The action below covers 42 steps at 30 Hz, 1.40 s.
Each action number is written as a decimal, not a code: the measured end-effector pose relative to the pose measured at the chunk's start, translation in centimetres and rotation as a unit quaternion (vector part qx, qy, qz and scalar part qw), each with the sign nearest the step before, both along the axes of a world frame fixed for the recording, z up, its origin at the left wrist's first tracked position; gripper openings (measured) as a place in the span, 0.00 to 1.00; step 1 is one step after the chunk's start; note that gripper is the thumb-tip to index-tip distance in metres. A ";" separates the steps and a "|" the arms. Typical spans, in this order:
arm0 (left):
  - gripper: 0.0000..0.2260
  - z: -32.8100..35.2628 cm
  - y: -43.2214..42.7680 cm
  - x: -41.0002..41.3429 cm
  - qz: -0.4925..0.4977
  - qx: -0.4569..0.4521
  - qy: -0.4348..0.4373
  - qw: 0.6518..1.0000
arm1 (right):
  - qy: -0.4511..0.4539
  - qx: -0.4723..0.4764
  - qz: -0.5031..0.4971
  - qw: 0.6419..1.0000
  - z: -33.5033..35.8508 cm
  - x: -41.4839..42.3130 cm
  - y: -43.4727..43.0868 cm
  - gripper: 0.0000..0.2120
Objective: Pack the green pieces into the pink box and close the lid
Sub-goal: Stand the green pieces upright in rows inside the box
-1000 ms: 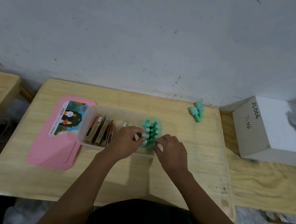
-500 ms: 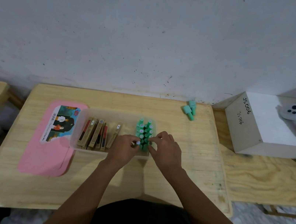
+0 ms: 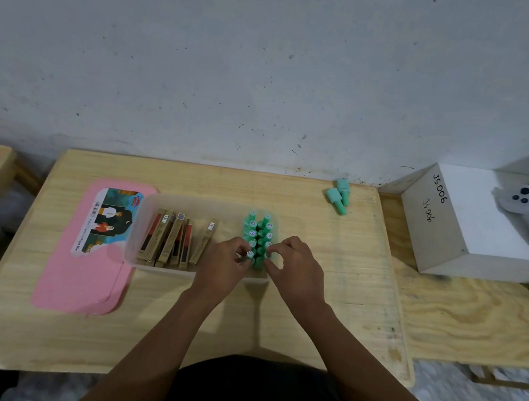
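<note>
My left hand (image 3: 223,263) and right hand (image 3: 297,268) each pinch a green piece (image 3: 257,237) upright in the box (image 3: 149,216); lid (image 3: 88,252) beside it on worktop (image 3: 330,280).

Brown cartons (image 3: 174,238) upright; white box (image 3: 478,241) — controller (image 3: 527,214) atop

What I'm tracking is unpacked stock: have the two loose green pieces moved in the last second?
No. The two loose green pieces lie by the far right corner of the table, just as before.
</note>
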<state>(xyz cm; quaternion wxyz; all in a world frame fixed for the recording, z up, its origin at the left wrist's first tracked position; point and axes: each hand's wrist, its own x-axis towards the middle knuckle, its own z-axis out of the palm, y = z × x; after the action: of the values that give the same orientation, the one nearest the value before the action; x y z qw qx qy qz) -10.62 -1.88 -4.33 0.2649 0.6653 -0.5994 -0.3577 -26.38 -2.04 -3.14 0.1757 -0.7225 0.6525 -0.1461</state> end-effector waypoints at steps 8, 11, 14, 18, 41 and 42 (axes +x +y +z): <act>0.07 0.0 0.0 0.0 -0.002 0.009 0.001 1.000 | -0.019 -0.030 -0.006 0.999 0.2 -1.6 0.4 0.10; 0.09 0.2 0.0 0.2 0.001 -0.007 -0.010 1.000 | -0.045 -0.039 -0.043 0.997 0.7 -3.6 0.5 0.09; 0.09 0.9 -0.2 0.2 0.009 -0.071 -0.042 0.997 | -0.063 -0.011 -0.097 0.993 1.3 -6.2 0.4 0.08; 0.07 3.2 -1.4 -0.9 -0.010 -0.169 -0.061 0.984 | -0.116 0.073 -0.162 0.977 1.4 -10.4 -0.6 0.09; 0.27 -1.7 -19.4 -16.1 -0.376 -0.041 -0.362 0.852 | -0.177 0.182 -0.187 0.949 -2.7 -19.1 -15.4 0.10; 0.26 -1.9 -19.7 -16.3 -0.376 -0.050 -0.360 0.853 | -0.177 0.183 -0.185 0.949 -3.0 -19.1 -16.4 0.10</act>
<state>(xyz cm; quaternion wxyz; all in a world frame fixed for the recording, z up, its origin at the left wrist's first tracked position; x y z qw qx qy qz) -26.90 -21.56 -6.26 -0.0909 0.4574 -0.8741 -0.1355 -45.47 -18.44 -6.10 0.3871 -0.5070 0.7489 -0.1794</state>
